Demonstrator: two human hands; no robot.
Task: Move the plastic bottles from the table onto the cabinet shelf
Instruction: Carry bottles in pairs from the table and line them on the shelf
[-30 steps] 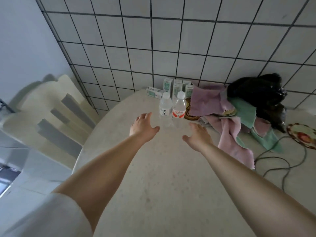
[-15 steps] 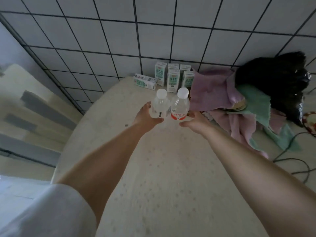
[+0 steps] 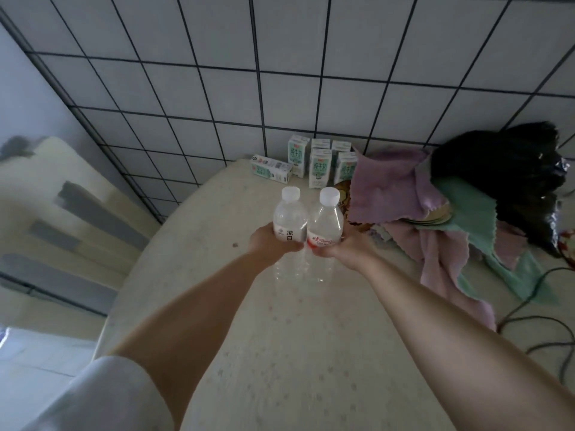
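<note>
Hands point(image 3: 311, 247) grip two bottles point(image 3: 308, 220)

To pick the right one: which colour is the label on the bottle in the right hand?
Red and white label, seen in the head view.

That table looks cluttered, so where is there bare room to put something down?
Bare table lies between the forearms, and left of the bottles. It is crowded by the milk cartons at the wall and the cloths on the right.

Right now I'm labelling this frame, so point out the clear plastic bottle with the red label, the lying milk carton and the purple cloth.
Clear plastic bottle with the red label point(image 3: 327, 223), head view, shoulder.
Lying milk carton point(image 3: 270, 168), head view, top face.
Purple cloth point(image 3: 390, 185), head view, middle.
</note>
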